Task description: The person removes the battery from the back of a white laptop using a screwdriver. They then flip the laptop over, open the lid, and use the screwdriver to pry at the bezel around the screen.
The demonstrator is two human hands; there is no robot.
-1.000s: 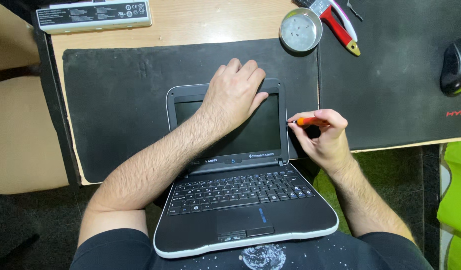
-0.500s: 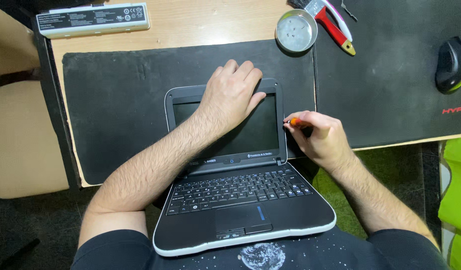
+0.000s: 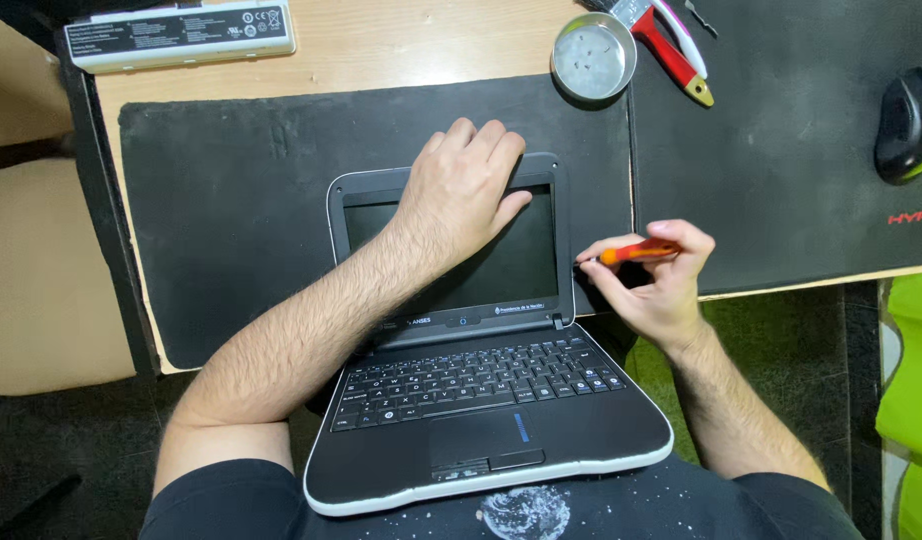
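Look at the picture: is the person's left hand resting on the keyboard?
No, the left hand lies flat on the laptop's screen, above the keyboard.

I see the small laptop (image 3: 481, 400) lying open, its keyboard half over my lap and its screen half laid back on the mat (image 3: 231, 220) that covers the near worktop (image 3: 381, 45). My left hand (image 3: 461, 195) rests on the screen's upper part. My right hand (image 3: 653, 280) is just right of the screen, holding a screwdriver (image 3: 636, 253) whose tip points at the lid's right edge. Behind the mat, a battery pack (image 3: 181, 33) lies at far left; a round dish (image 3: 593, 57) sits behind right, pliers (image 3: 671, 45) just beside it. A mouse (image 3: 906, 125) lies at far right on a second mat (image 3: 781, 180).
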